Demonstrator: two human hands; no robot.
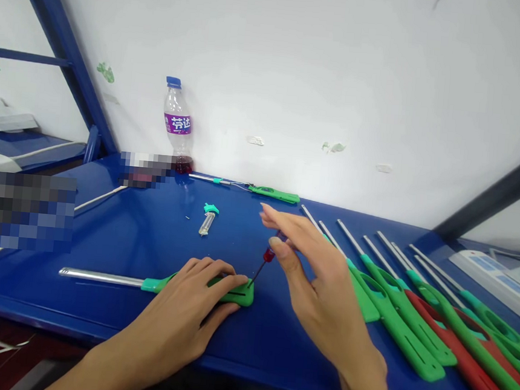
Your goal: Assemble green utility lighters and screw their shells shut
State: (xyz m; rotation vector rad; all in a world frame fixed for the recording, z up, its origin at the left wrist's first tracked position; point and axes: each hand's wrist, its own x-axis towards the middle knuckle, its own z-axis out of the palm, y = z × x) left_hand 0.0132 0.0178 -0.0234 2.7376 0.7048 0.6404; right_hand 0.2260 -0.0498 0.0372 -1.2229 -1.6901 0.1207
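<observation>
one green lighter is held against the blue table by the left hand, fingers laid nearly together over it, thumb along the near edge; the lighter's middle is hidden beneath them; a screwdriver is pinched between thumb and fingers of the right hand, its handle largely covered; its tip is set at the lighter's end, just past the left fingertips; right of the right fingers, more lighters are overlapped, some cut off at the view's edge.
</observation>
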